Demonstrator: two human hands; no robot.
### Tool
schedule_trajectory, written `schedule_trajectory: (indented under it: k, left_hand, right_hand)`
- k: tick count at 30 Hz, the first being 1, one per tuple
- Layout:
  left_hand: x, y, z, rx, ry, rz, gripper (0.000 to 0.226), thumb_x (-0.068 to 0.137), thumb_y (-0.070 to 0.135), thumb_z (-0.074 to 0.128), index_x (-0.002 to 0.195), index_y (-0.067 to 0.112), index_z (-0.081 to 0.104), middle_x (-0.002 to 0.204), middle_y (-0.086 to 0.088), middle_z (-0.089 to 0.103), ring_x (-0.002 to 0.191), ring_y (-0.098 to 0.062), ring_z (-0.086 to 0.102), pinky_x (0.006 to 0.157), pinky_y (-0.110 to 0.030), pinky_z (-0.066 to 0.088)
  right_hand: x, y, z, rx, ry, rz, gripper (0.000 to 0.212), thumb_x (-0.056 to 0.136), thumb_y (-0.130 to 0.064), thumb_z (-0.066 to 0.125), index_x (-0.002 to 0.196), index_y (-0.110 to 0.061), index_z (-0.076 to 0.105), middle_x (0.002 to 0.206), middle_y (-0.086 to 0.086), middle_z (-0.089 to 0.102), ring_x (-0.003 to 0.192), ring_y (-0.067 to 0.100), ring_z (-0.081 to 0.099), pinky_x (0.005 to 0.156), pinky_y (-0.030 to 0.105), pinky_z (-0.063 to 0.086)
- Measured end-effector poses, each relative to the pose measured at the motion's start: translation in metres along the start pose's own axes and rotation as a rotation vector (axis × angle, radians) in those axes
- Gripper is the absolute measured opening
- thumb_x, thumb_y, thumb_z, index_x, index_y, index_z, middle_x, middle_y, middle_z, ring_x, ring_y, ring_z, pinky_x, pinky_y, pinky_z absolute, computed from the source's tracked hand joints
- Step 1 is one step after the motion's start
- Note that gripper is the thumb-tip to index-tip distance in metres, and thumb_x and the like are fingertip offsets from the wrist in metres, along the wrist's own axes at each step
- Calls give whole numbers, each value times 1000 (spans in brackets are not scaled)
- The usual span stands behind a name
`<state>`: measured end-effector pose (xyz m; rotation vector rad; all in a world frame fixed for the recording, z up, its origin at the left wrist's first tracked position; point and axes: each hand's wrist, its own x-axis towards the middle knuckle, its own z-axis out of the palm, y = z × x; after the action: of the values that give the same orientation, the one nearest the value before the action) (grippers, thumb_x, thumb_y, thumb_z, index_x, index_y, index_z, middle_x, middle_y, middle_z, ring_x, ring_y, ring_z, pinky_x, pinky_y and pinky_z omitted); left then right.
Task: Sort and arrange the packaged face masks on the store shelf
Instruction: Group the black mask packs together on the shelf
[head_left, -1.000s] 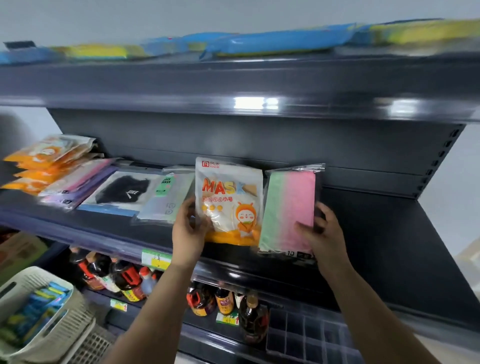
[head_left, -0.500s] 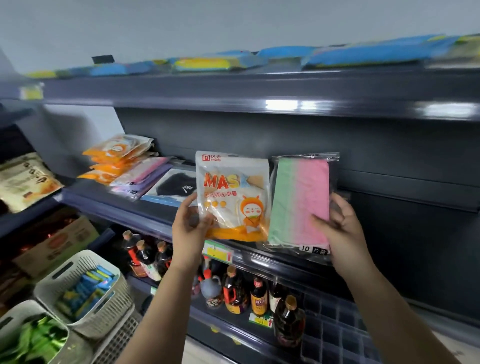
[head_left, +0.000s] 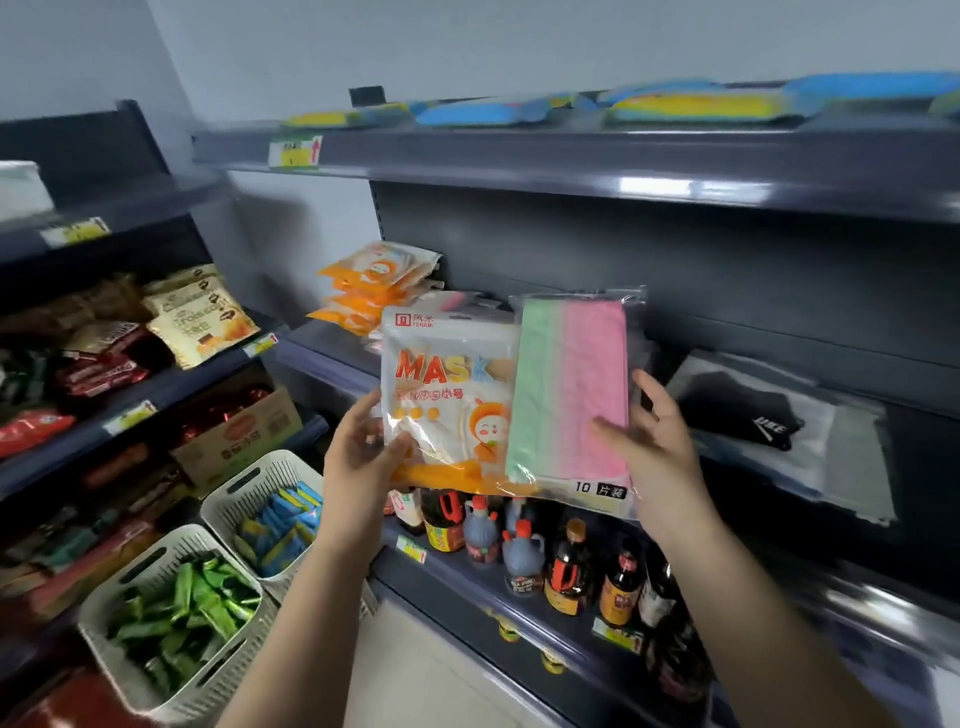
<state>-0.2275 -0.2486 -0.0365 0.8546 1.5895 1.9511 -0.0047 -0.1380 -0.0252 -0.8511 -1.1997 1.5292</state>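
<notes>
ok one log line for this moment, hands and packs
left hand grips orange MASK pack | right hand grips green-pink mask pack | both packs off shelf | stage: sorting

Both hands have drawn the MASK pack (head_left: 447, 395) and pink-green pack (head_left: 571, 395) off the shelf (head_left: 779, 467)

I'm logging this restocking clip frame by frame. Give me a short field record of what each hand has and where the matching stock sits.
left hand: left hand grips the orange MASK pack at its lower left corner
right hand: right hand holds the green-and-pink mask pack, thumb on its front
pack relation: side by side, upright, the green-and-pink one overlapping the orange one's right edge
matching stock: orange pack stack on the middle shelf, left
other masks: black mask pack lying flat, right
below: sauce bottles
</notes>
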Motion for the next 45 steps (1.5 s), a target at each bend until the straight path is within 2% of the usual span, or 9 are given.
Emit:
schedule_trajectory:
  k: [6, 12, 15, 20, 24, 29, 32, 37, 45]
  left_hand:
    - [14, 5, -59, 18, 1, 28, 43, 88, -6, 57, 110, 31, 60, 79, 9, 68, 72, -15, 66, 61, -31, 56]
    - [33, 4, -105, 7, 80, 2, 41, 87, -6, 58, 120, 19, 59, 76, 7, 66, 67, -14, 66, 56, -23, 55]
    - [44, 2, -121, -12, 111, -20, 43, 87, -6, 57, 125, 16, 57, 85, -3, 64, 67, -15, 66, 56, -23, 55]
    - [70, -2, -134, -24, 144, -38, 44, 87, -6, 57, 126, 15, 57, 88, -8, 60, 71, -18, 66, 56, -23, 56]
    - [97, -8, -139, -24, 155, -23, 42, 87, -8, 56, 118, 20, 61, 87, -4, 62, 71, -15, 66, 56, -23, 54]
    - [144, -19, -138, -1, 148, -12, 42, 86, -7, 58, 114, 25, 63, 83, 6, 70, 82, -24, 65, 73, -37, 53]
    - [172, -20, -132, -24, 140, -21, 43, 86, -7, 58, 106, 32, 63, 84, 2, 69, 77, -18, 68, 68, -31, 57]
    - [218, -25, -121, -44, 120, -10, 43, 85, -4, 60, 109, 31, 61, 100, -12, 64, 84, -27, 66, 71, -37, 57]
    - [266, -38, -112, -59, 76, -46, 40, 86, -1, 60, 112, 29, 61, 112, -13, 63, 101, -36, 64, 85, -52, 53]
  right_hand:
    - [-1, 18, 63, 6, -26, -8, 75, 78, 10, 64, 141, -18, 35, 103, -15, 65, 103, 12, 61, 101, 46, 43]
    - [3, 32, 112, -36, -74, 1, 75, 79, 10, 64, 142, -17, 34, 109, -6, 65, 98, 8, 61, 91, 37, 49]
    - [13, 35, 133, -40, -104, 1, 74, 79, 12, 62, 141, -16, 34, 101, -11, 65, 93, 6, 61, 82, 29, 50]
    - [40, 49, 158, -44, -126, 14, 77, 79, 8, 64, 143, -21, 33, 103, -12, 67, 98, 9, 62, 89, 36, 49]
    - [65, 61, 174, -45, -135, 17, 78, 78, 6, 66, 142, -24, 33, 108, -10, 65, 99, 8, 61, 83, 30, 50]
    - [105, 71, 194, -38, -126, -1, 79, 77, 9, 66, 142, -22, 33, 110, -5, 65, 97, 8, 61, 73, 25, 48]
    - [131, 71, 199, -16, -111, 1, 79, 76, 12, 64, 141, -21, 35, 107, -3, 65, 90, 6, 63, 68, 19, 52]
    - [172, 68, 204, 10, -76, -14, 79, 76, 12, 64, 142, -20, 34, 106, -8, 64, 97, 8, 62, 83, 29, 51]
    - [209, 74, 206, -24, -29, -31, 74, 79, 12, 62, 140, -21, 35, 106, -9, 64, 98, 6, 61, 84, 27, 51]
